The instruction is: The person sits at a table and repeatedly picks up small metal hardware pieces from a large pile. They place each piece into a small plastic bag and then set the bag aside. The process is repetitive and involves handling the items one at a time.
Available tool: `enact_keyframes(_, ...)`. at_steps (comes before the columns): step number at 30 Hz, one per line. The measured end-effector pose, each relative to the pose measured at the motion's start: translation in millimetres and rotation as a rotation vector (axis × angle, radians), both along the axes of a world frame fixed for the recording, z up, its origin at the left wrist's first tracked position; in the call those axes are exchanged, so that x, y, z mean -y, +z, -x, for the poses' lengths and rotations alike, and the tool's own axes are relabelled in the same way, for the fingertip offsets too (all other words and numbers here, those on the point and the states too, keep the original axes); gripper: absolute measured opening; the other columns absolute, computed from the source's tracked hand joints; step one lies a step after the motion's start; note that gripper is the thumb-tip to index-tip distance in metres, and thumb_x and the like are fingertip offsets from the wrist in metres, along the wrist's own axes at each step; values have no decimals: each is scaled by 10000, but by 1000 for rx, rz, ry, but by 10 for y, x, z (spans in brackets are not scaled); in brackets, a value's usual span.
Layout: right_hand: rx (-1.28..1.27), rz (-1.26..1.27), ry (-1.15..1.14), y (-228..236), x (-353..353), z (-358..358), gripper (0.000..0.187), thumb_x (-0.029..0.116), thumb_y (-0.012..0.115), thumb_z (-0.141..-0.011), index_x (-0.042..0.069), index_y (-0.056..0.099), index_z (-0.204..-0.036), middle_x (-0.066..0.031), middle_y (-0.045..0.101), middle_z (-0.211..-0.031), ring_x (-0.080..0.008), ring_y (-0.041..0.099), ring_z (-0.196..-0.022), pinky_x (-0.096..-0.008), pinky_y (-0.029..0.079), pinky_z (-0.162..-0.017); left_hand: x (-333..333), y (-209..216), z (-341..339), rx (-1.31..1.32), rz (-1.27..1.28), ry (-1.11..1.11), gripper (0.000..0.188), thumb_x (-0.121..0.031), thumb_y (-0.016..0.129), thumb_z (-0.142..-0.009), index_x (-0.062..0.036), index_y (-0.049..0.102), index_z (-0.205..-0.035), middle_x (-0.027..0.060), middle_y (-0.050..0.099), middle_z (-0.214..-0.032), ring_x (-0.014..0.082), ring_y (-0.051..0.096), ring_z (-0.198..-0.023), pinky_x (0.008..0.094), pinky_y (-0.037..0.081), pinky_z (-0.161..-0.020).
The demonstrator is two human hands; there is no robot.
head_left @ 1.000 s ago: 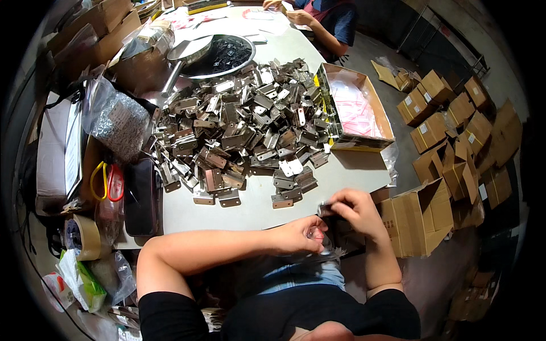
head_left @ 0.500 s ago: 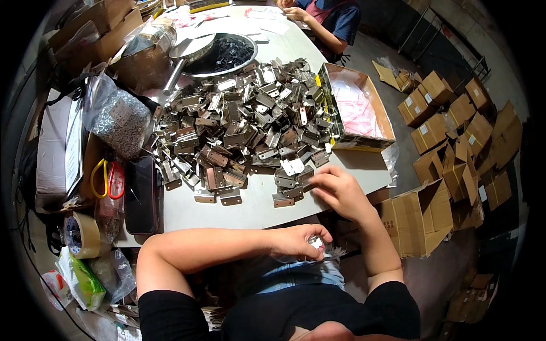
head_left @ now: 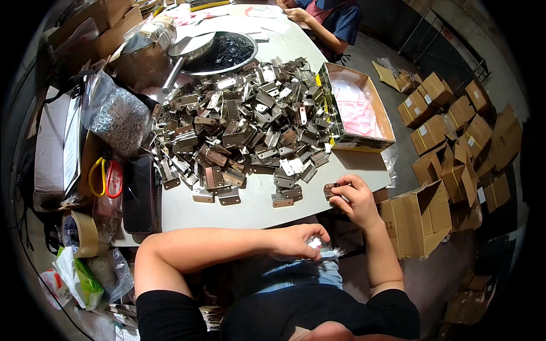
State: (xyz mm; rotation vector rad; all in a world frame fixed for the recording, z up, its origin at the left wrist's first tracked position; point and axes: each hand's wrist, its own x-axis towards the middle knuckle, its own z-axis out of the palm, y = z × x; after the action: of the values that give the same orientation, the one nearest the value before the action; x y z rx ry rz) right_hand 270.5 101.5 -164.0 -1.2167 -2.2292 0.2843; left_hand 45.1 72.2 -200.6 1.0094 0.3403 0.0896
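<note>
Gripping a metal hinge (head_left: 331, 190) in my right hand (head_left: 354, 200) at the worktop (head_left: 250, 207) edge, right of centre; my left hand (head_left: 298, 241) pinches a small clear bag (head_left: 316, 244) below it.

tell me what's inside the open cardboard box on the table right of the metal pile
The open cardboard box holds a layer of pale pink, clear-wrapped packets spread across it. Whatever lies under that layer, and the box floor, is covered. It stands beside the pile of metal hinges.
</note>
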Motion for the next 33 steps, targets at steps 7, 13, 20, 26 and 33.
enact_keyframes(7,34,-25,117,122,-432,270,165,120,743,-777,72,697,-928,-100,596,-1031,-295,574,-983,-402,464,-887,-20,-27,-6,-19,-54,-21,432,-22,667,-867,-49,455,-1243,-18,536,-921,60,526,-829,199,462,-681)
enact_keyframes(13,206,-43,178,241,-701,450,146,131,758,-763,87,675,-874,-72,521,-1129,-316,476,-1112,-412,414,-960,-46,-43,0,-7,-63,-21,441,-25,670,-867,-47,455,-1251,-17,540,-910,67,525,-837,211,465,-691)
enact_keyframes(20,-185,256,-229,464,-340,51,103,62,655,-831,-34,631,-860,-145,631,-773,-234,621,-666,-314,483,-607,-45,38,17,-33,-105,-21,455,-41,680,-869,-46,453,-1263,-13,536,-932,61,512,-837,202,449,-684)
enact_keyframes(26,-109,85,-63,178,-110,29,107,31,696,-807,-22,607,-835,-145,621,-832,-290,620,-745,-355,496,-666,-16,-43,-3,-71,-73,-26,452,-49,682,-868,-53,457,-1260,-13,532,-938,64,506,-823,201,440,-661)
enact_keyframes(33,-153,155,-71,110,-69,42,141,39,708,-804,-18,597,-870,-144,613,-846,-283,614,-765,-356,500,-679,-22,-44,2,-68,-4,-18,432,-37,668,-873,-58,449,-1246,-16,536,-931,61,513,-818,193,436,-654)
